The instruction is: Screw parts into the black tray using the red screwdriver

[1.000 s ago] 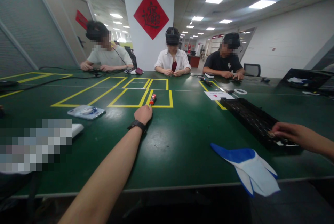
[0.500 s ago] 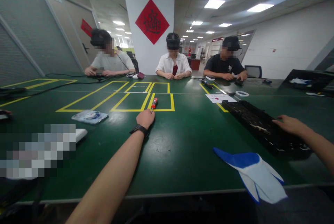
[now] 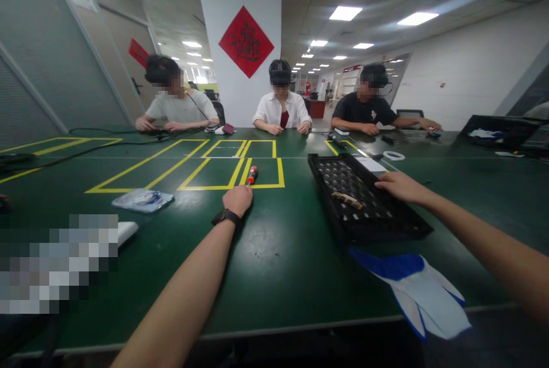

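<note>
My left hand (image 3: 238,201) is closed around the shaft end of a screwdriver (image 3: 253,174). Its red and black handle sticks out past my fingers, over the yellow-taped outline. To the right, my right hand (image 3: 398,186) grips the right side wall of a long black tray (image 3: 377,231), fingers bent over its rim. Inside the tray lies a tan and brown strip-like piece (image 3: 347,200), on a bottom with rows of light spots. A white and blue glove (image 3: 418,282) rests at the table's front edge, close below the tray.
A clear plastic packet (image 3: 143,199) lies left on the green table (image 3: 266,294). White paper (image 3: 371,164) and a white tape ring (image 3: 393,156) are behind the tray. Black cables (image 3: 86,151) cross the far left. Several people sit opposite, one person (image 3: 281,105) in the middle.
My right hand has pulled the black tray leftward, now partly covering the white paper. The left hand keeps the screwdriver in nearly the same place. A person at far right has stretched out an arm.
</note>
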`<state>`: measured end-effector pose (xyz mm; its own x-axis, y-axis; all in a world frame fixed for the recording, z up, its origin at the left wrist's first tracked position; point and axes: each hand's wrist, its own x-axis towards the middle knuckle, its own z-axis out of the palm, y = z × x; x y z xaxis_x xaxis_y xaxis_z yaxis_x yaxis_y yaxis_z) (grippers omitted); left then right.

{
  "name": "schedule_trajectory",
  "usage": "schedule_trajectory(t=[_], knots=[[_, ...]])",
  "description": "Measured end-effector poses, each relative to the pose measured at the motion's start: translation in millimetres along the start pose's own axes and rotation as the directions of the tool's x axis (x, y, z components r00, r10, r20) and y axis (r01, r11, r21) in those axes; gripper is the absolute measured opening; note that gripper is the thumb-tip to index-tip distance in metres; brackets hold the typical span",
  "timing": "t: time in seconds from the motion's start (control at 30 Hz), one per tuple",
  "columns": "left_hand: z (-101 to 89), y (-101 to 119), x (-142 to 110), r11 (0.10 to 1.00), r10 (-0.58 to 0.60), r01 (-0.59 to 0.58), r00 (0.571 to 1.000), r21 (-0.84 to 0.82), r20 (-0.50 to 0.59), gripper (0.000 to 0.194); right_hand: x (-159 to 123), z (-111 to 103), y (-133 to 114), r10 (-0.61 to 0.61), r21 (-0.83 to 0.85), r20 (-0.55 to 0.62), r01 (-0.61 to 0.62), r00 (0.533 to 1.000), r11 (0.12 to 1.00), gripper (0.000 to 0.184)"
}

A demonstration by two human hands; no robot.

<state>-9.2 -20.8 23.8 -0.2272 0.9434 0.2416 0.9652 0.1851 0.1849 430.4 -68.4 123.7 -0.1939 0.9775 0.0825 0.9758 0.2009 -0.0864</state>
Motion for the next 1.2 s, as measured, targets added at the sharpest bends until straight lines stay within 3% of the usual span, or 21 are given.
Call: schedule_trajectory(t=[0.17,0.3,0.4,0.6,0.73,0.8,0.87,0.9,0.93,1.03,1.07,1.1,1.13,1.2], knots=[[-3.6,-2.3,-0.9,0.998,-0.004,0.007,0.999,-0.061,0.047,0.052,41.1,37.4,-118.5,0.012,0.039,0.002,-0.013,1.0,0.999,0.031],[-6.5,-6.8,-0.4,0.99,-0.004,0.01,0.999,-0.142,0.042,0.054,65.8,69.6,-167.4,0.011,0.053,-0.011,-0.01,1.0,0.999,0.033],[-6.9,-8.8,1.6,0.98,-0.036,0.042,0.999,-0.194,0.032,0.054,76.4,81.0,-177.7,0.022,0.061,-0.008,-0.021,1.0,0.998,0.034],[-8.5,-2.5,1.4,0.956,-0.036,0.024,0.999,-0.292,-0.036,0.054,79.9,88.2,-172.2,0.047,0.072,0.0,-0.047,0.999,0.996,0.032],[-16.3,6.2,-0.6,0.915,0.081,-0.139,0.983,-0.379,-0.164,0.051,72.4,84.5,-171.7,0.065,0.073,-0.031,-0.062,0.997,0.995,0.036],[-23.2,13.0,-3.3,0.841,0.191,-0.266,0.961,-0.472,-0.202,0.051,67.3,77.7,-177.4,0.1,0.088,-0.113,-0.09,0.989,0.992,0.047],[-32.1,22.8,-10.0,0.721,0.326,-0.382,0.923,-0.579,-0.203,0.05,62.9,68.6,-188.2,0.107,0.242,-0.226,-0.051,0.968,0.969,0.056],[-37.1,28.8,-15.0,0.649,0.399,-0.431,0.894,-0.627,-0.203,0.049,61.2,64.0,-194.9,0.09,0.391,-0.268,0.023,0.959,0.92,0.059],[-42.1,35.3,-20.9,0.584,0.474,-0.472,0.859,-0.661,-0.194,0.048,60.2,59.7,-201.5,0.049,0.568,-0.272,0.12,0.961,0.814,0.058],[-54.0,51.2,-37.1,0.442,0.676,-0.535,0.726,-0.72,-0.125,0.047,60.8,50.4,-212.9,0.0,0.926,-0.236,0.225,0.972,0.302,0.05],[-55.6,53.3,-39.5,0.42,0.707,-0.528,0.7,-0.738,-0.099,0.048,62.0,48.9,-211.4,0.023,0.956,-0.223,0.214,0.974,0.2,0.048],[-55.4,53.1,-39.5,0.421,0.707,-0.521,0.701,-0.742,-0.091,0.049,63.2,48.3,-206.6,0.053,0.963,-0.209,0.196,0.977,0.184,0.046],[-53.1,50.3,-37.0,0.447,0.674,-0.517,0.731,-0.73,-0.104,0.049,64.5,48.7,-199.1,0.082,0.951,-0.194,0.167,0.978,0.261,0.045],[-41.9,38.3,-25.9,0.591,0.457,-0.475,0.863,-0.652,-0.215,0.043,65.9,53.1,-178.9,0.133,0.78,-0.135,0.022,0.982,0.625,0.045]])
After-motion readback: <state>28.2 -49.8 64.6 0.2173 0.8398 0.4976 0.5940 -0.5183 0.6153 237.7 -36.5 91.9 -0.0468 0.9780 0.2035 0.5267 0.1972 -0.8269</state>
